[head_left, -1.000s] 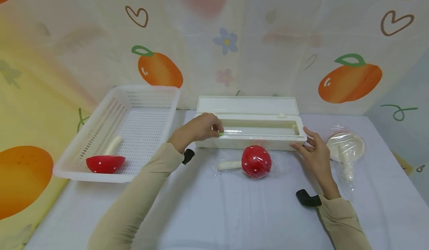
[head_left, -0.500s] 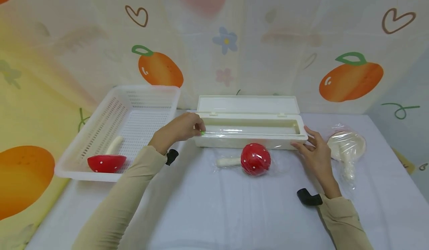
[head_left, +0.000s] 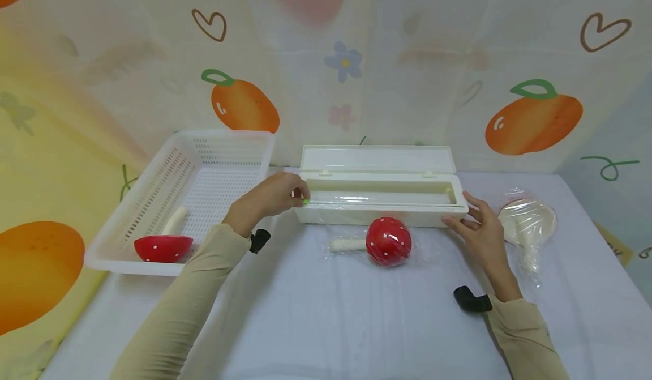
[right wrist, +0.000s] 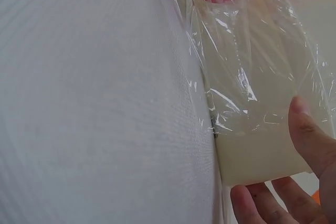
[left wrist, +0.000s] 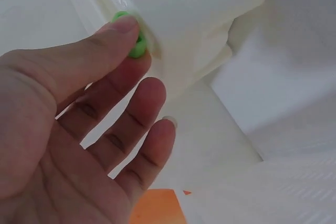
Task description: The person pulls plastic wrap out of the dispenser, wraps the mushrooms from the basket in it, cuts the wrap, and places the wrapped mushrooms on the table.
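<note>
A small green tab (left wrist: 137, 48) is pinched between the thumb and index finger of the left hand (head_left: 270, 196), at the nine o'clock end of a white cling-film dispenser (head_left: 379, 217); its other fingers are loosely bent. The three o'clock end is gripped by the right hand (head_left: 481, 233), with the thumb set on the front face and the fingers bent against the end. Clear film is spread along the dispenser's front edge, and its lid (head_left: 378, 159) is tipped back towards twelve o'clock. At six o'clock, just beside it, a red-capped toy mushroom (head_left: 389, 242) in clear film is laid, stem turned to nine. Between three and four, a second wrapped mushroom (head_left: 528, 221) is placed, pale underside shown. At nine, a third mushroom (head_left: 163, 248) is held in a white perforated basket (head_left: 219, 193). All are carried by the cloth-covered bench (head_left: 346, 323).
</note>
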Tool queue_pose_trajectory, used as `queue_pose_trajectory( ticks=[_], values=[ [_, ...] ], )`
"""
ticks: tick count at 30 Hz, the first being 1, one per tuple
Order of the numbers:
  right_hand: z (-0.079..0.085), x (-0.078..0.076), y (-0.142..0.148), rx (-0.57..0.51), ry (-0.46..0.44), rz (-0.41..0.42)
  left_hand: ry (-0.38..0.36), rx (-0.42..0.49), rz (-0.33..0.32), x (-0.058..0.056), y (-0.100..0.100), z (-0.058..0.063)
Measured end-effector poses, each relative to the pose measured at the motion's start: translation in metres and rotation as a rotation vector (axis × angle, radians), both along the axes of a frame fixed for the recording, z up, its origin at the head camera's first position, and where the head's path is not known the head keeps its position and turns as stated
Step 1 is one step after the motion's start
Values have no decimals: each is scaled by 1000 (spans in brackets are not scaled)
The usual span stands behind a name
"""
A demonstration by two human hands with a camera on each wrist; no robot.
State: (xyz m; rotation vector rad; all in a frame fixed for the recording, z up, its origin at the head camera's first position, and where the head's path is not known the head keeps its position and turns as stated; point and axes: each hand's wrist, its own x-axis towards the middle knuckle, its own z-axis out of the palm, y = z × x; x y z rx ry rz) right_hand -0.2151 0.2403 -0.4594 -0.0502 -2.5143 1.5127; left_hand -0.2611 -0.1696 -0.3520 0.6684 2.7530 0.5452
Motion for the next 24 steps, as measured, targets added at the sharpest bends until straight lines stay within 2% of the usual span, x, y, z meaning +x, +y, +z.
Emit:
queue_pose_trajectory(
  ticks=[3, 14, 20, 24],
  values=[
    [0, 0, 1, -13, -11, 5, 2, 15, -9, -2, 7, -2],
    [-1, -2, 1, -37, -23, 9, 13, 92, -102, -7, 46, -11],
    [-1, -2, 3, -42, -30, 20, -3, 108, -96, -8, 70, -18],
    [-2, -1, 3, -47, -36, 28, 10, 109, -125, -8, 89, -20]
  ],
)
